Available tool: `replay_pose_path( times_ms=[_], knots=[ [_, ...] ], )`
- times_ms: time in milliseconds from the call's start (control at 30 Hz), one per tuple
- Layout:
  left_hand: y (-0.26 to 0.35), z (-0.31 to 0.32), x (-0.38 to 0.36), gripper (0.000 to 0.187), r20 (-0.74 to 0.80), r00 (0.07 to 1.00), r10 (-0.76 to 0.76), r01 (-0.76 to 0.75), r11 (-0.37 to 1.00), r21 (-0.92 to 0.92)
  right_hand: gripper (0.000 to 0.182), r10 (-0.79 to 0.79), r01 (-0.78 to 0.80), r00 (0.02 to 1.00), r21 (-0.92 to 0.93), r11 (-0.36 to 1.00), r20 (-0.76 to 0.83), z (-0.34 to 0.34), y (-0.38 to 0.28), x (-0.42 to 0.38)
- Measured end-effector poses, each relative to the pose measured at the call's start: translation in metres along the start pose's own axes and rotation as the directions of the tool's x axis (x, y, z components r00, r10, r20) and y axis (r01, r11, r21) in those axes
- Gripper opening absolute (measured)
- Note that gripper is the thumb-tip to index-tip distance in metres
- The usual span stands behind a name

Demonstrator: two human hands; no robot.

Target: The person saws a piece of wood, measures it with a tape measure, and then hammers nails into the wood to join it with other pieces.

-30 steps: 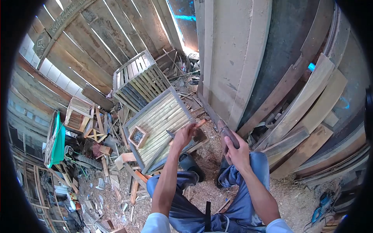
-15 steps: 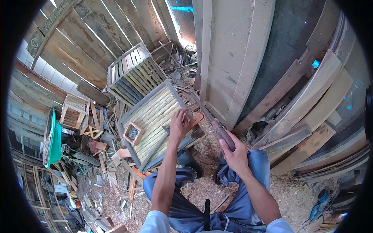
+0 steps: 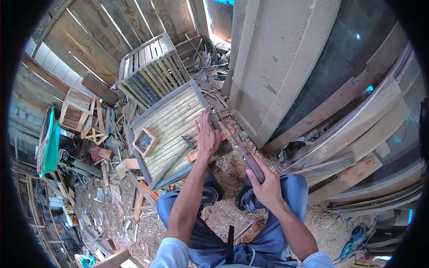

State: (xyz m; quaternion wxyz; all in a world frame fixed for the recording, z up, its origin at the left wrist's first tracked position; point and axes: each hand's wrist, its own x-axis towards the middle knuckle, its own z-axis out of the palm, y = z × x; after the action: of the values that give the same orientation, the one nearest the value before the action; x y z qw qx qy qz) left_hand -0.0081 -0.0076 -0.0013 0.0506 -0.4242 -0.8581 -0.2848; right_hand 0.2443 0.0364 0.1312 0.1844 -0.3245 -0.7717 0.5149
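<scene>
My right hand [image 3: 267, 184] is wrapped round the dark handle of a long, narrow tool [image 3: 248, 161], whose shaft points up and left past the frame's right edge. My left hand [image 3: 208, 134] lies with its fingers spread on the right edge of a slatted wooden frame [image 3: 166, 117]. A small wooden box [image 3: 145, 142] with small dark pieces inside rests on the slats. Beside it, a hammer [image 3: 172, 163] lies slantwise across the slats. An orange-brown wood piece [image 3: 193, 155] shows near my left wrist.
A slatted crate [image 3: 154, 67] stands behind the frame. A large panel [image 3: 281, 62] leans at the right, near curved boards [image 3: 357, 129]. Wood scraps [image 3: 114, 192] and shavings cover the floor. A green basin [image 3: 49, 145] is at the left, a blue power tool [image 3: 353, 241] at lower right.
My left hand has gone from raised with bent fingers to spread on the frame's edge. My right hand still holds the tool, its shaft now beside that edge. The view has shifted slightly.
</scene>
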Motion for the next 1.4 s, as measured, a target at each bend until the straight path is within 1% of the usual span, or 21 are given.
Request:
replay_pose_path(
  times_ms=[33,133,167,267,300,400,433,533,633,733,833,933,1033,1133,1233,1333,1400],
  knots=[
    [0.001,0.001,-0.002,0.075,-0.005,1.000,0.023,-0.023,1.000,-0.009,0.047,-0.015,0.015,1.000,-0.005,1.000,-0.012,0.000,0.000,-0.002],
    [0.003,0.002,-0.003,0.076,0.012,1.000,-0.020,0.020,1.000,0.015,0.047,-0.065,0.064,0.997,-0.029,0.998,-0.040,0.001,0.001,-0.005],
    [0.004,0.001,-0.004,0.072,0.010,0.998,-0.060,0.060,0.998,-0.001,0.047,-0.035,0.034,0.999,-0.025,0.999,-0.028,0.002,-0.003,-0.005],
    [-0.004,0.009,-0.002,0.068,-0.037,0.962,-0.271,0.267,0.960,-0.078,0.048,0.034,-0.034,0.999,-0.033,0.999,0.011,0.001,-0.020,-0.002],
    [-0.003,0.009,-0.001,0.063,-0.047,0.946,-0.319,0.316,0.946,-0.067,0.048,0.048,-0.047,0.999,-0.043,0.998,0.024,0.001,-0.024,-0.001],
    [0.002,0.012,0.002,0.062,-0.072,0.935,-0.347,0.351,0.934,0.058,0.047,0.075,-0.071,0.996,-0.082,0.994,0.043,0.000,-0.035,0.001],
    [0.002,0.013,0.002,0.061,-0.080,0.939,-0.334,0.341,0.936,0.087,0.047,0.083,-0.078,0.995,-0.097,0.992,0.047,0.000,-0.037,0.001],
    [0.003,0.013,0.000,0.060,-0.086,0.948,-0.306,0.316,0.936,0.157,0.046,0.049,-0.047,0.998,-0.057,0.997,0.026,0.000,-0.040,0.002],
    [0.004,0.013,0.002,0.057,-0.077,0.947,-0.312,0.322,0.926,0.198,0.044,0.079,-0.077,0.995,-0.046,0.996,0.059,-0.005,-0.054,0.010],
    [0.005,0.013,0.004,0.058,-0.108,0.942,-0.318,0.334,0.920,0.204,0.043,0.041,-0.033,0.997,-0.110,0.993,0.070,-0.007,-0.060,0.015],
    [0.006,0.012,0.003,0.058,-0.122,0.938,-0.325,0.344,0.920,0.189,0.043,0.059,-0.049,0.997,-0.159,0.986,0.054,-0.006,-0.052,0.011],
    [0.006,0.014,0.004,0.058,-0.140,0.938,-0.316,0.340,0.914,0.220,0.045,0.039,-0.033,0.998,-0.115,0.993,0.049,-0.006,-0.053,0.007],
    [0.006,0.013,0.004,0.059,-0.138,0.938,-0.318,0.342,0.914,0.220,0.044,0.168,-0.151,0.981,-0.162,0.975,0.098,-0.015,-0.070,0.003],
    [0.009,0.010,0.003,0.060,-0.119,0.938,-0.325,0.344,0.911,0.228,0.044,0.075,-0.049,0.992,-0.235,0.971,0.104,-0.016,-0.081,0.002],
    [0.009,0.009,0.002,0.061,-0.101,0.942,-0.320,0.335,0.912,0.235,0.044,0.113,-0.080,0.987,-0.253,0.964,0.118,-0.013,-0.093,0.012],
    [0.009,0.009,0.000,0.062,-0.110,0.943,-0.313,0.330,0.916,0.229,0.043,0.181,-0.128,0.972,-0.308,0.943,0.153,-0.013,-0.118,0.022],
    [0.010,0.008,-0.002,0.063,-0.096,0.942,-0.321,0.334,0.918,0.212,0.043,0.113,-0.061,0.981,-0.300,0.952,0.160,-0.011,-0.113,0.031]
  ],
)
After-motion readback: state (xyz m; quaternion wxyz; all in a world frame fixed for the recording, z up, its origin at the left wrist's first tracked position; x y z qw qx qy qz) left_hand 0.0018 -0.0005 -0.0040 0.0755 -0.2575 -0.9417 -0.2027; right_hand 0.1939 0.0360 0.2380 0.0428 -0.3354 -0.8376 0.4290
